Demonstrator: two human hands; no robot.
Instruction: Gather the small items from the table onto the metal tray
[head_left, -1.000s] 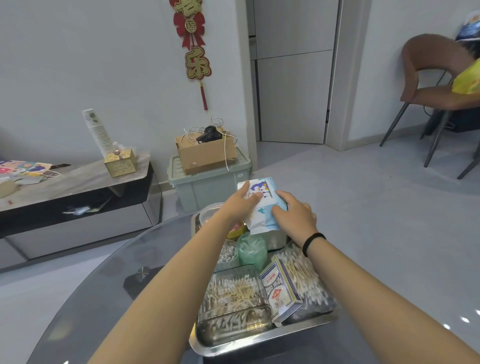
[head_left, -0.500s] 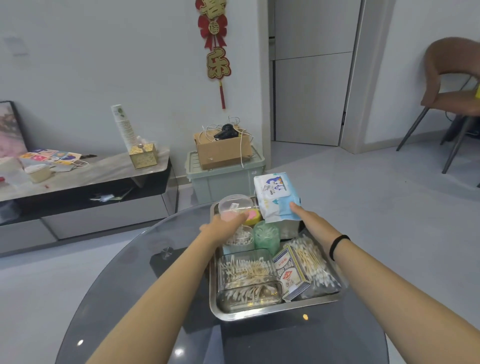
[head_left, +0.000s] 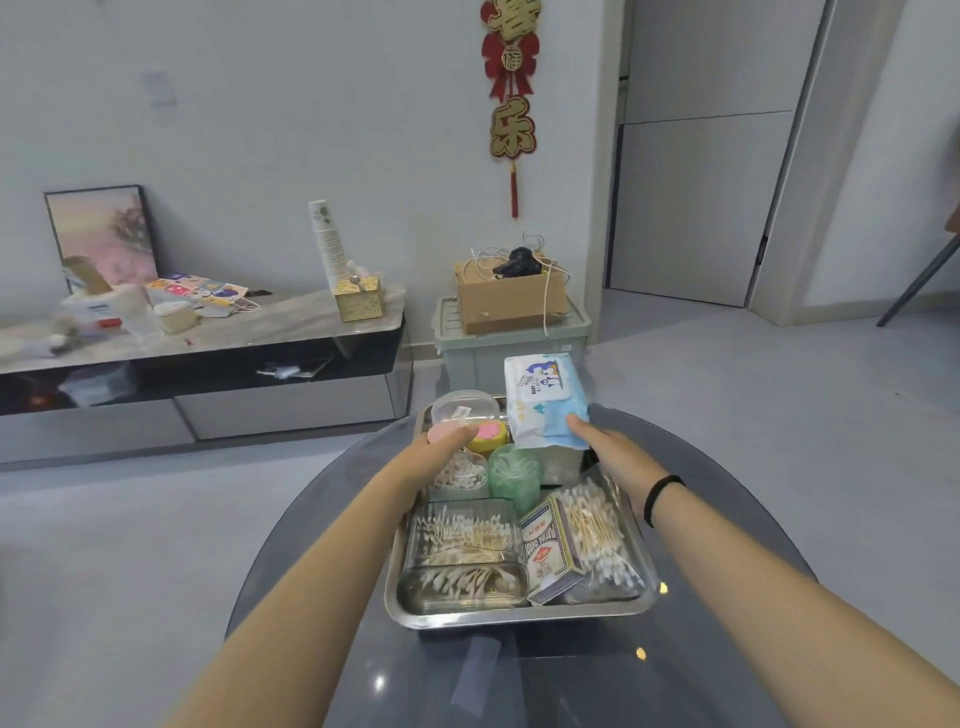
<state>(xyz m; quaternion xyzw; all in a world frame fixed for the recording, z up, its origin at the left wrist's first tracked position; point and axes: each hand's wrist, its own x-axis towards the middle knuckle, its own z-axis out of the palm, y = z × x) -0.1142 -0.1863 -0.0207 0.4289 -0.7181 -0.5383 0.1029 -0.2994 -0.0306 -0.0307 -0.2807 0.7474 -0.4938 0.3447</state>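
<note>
- The rectangular shiny metal tray (head_left: 519, 616) sits on the round dark glass table (head_left: 571, 675) and serves as the landmark here.
- At the tray's far right corner, the white-and-blue soft pack of wipes (head_left: 543, 400) stands propped up, leaning on items beneath it.
- The right hand (head_left: 610, 457), with a black band on its wrist, touches the pack's lower blue edge with its fingertips; whether it grips the pack I cannot tell.
- The left hand (head_left: 436, 452) reaches over the tray's far left part, fingers stretched flat and loose, holding nothing.
- In the tray's near left part lies a clear plastic box of cotton swabs (head_left: 462, 551).
- Near the tray's middle lies a small printed cardboard box (head_left: 545, 551), beside a clear bag of cotton swabs (head_left: 602, 540) on the right side.
</note>
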